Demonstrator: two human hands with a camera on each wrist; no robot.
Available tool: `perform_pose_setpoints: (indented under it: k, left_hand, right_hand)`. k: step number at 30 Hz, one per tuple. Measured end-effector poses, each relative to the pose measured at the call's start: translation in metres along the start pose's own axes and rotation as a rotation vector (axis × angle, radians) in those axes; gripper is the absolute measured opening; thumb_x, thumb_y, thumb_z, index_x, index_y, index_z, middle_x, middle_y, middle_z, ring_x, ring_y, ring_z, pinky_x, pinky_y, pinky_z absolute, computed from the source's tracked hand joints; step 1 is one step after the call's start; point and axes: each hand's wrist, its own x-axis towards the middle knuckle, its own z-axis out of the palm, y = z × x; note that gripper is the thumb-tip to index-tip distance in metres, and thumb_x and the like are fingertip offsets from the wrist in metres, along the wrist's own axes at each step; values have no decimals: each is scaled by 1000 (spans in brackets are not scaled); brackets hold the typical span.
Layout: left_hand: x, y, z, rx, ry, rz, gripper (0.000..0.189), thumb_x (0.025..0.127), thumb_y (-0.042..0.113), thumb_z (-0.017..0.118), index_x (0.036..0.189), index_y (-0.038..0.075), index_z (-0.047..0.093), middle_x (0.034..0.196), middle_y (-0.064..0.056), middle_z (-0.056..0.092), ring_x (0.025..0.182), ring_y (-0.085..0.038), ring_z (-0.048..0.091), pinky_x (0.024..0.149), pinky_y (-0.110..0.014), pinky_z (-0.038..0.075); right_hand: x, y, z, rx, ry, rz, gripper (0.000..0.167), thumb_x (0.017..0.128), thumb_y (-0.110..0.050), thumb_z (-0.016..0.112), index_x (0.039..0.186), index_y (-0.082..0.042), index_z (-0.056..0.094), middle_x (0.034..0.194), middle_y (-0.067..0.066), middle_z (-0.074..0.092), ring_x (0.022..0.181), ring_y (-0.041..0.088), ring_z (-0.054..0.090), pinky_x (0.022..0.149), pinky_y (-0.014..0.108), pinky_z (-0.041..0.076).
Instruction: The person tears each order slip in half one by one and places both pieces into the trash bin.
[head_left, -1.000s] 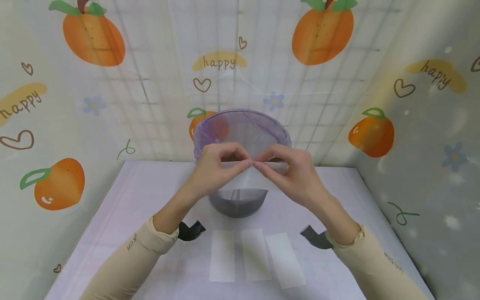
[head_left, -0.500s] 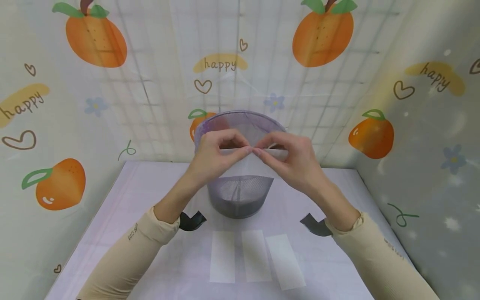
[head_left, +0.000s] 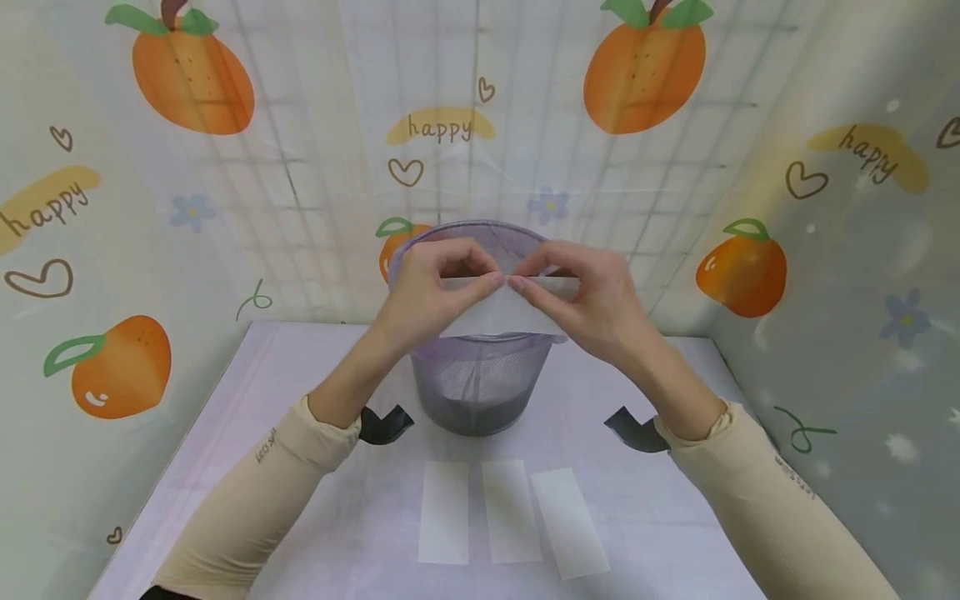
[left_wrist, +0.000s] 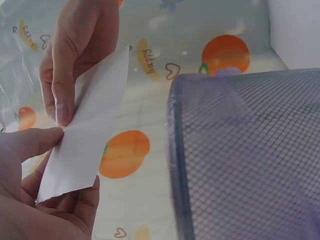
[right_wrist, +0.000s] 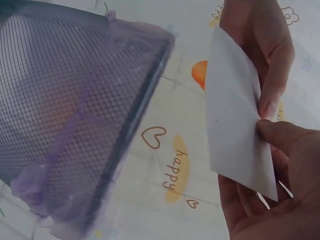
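A white paper strip [head_left: 498,312] is held up level by both hands, with a faint crease at its middle. My left hand [head_left: 423,292] pinches its upper edge between thumb and fingers near the centre. Right beside it, my right hand [head_left: 592,296] pinches the same edge, the thumb tips almost touching. Behind and below the paper stands a grey mesh waste bin [head_left: 480,392] lined with a thin purple bag [head_left: 502,236]. In the left wrist view the paper [left_wrist: 87,135] stands apart from the bin's rim [left_wrist: 177,150]. The right wrist view shows the paper [right_wrist: 237,110] whole and slightly bent.
Three white paper strips [head_left: 444,512] lie in a row on the table [head_left: 315,533] in front of the bin. Black straps [head_left: 386,425] stick out at both wrists. A curtain [head_left: 315,83] printed with oranges surrounds the table on the back and sides.
Both hands have risen together with the paper strip, from in front of the bin's body to its rim height. More of the mesh shows below. The strips on the table stay put.
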Motion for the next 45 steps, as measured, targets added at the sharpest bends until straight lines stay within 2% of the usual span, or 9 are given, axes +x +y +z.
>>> perform_pose_setpoints:
  k: [6, 15, 22, 32, 38, 45]
  left_hand:
    - [11, 3, -6, -18, -10, -12, 5, 95, 11, 78, 91, 12, 78, 88, 1, 76, 87, -14, 73, 89, -34, 59]
    - [25, 6, -11, -11, -21, -31, 5, 95, 11, 77, 90, 12, 77, 86, 0, 75, 84, -16, 70, 84, -34, 57]
    - [33, 6, -16, -56, -41, -89, 5, 96, 12, 76, 91, 11, 77, 87, -4, 75, 85, -19, 68, 80, -31, 52]
    - [38, 9, -18, -116, -25, -141, 6, 95, 14, 78, 93, 7, 79, 88, -3, 76, 83, -21, 65, 74, -30, 49]
    - [39, 10, -18, -175, -21, -153, 7, 95, 11, 78, 95, 4, 79, 88, -2, 76, 80, -19, 63, 71, -28, 46]
    - [39, 9, -17, -205, -8, -182, 7, 94, 9, 78, 94, 2, 78, 84, -3, 75, 72, -15, 60, 64, -25, 46]
  right_hand:
    - [10, -1, -4, -24, 9, -5, 5, 91, -8, 82, 93, -8, 77, 89, 0, 77, 91, 14, 72, 91, 46, 62]
    - [24, 1, -11, -42, 1, 19, 4, 95, -15, 80, 92, -13, 79, 90, -3, 78, 93, 11, 70, 91, 46, 60]
    - [31, 3, -13, -39, 9, 38, 4, 94, -15, 81, 93, -11, 80, 89, -2, 78, 93, 10, 70, 93, 45, 61]
    - [33, 1, -13, -65, 70, 5, 5, 93, -16, 82, 95, -11, 81, 90, -4, 78, 89, 7, 69, 89, 33, 58]
    - [33, -1, -13, -66, 106, -29, 4, 92, -14, 83, 95, -12, 82, 90, -3, 79, 87, 8, 70, 87, 29, 57]
    - [31, -5, -14, -58, 123, -44, 4, 90, -12, 85, 94, -12, 83, 90, -3, 79, 87, 8, 69, 87, 17, 55]
